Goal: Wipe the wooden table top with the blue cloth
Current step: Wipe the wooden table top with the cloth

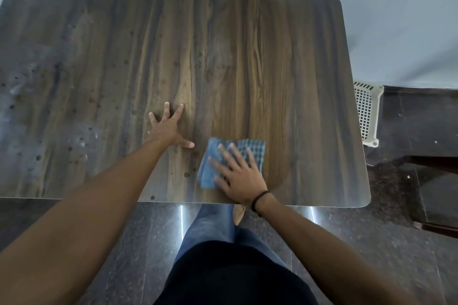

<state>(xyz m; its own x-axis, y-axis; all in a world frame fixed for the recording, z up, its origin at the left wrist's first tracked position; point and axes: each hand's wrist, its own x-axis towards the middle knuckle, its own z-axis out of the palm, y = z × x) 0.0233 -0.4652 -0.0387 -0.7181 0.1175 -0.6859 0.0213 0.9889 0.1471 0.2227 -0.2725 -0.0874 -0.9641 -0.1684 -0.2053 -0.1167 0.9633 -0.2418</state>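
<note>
Your right hand (238,173) lies flat, fingers spread, pressing the blue cloth (230,162) onto the wooden table top (247,57) near its front edge. Your left hand (168,129) braces beside it, fingers splayed, holding nothing. You look mid-wipe; next, sweep left toward the dusty spots (37,119).

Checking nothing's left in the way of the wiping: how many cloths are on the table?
1: the blue cloth lies near the table front edge, under the right hand.
</note>
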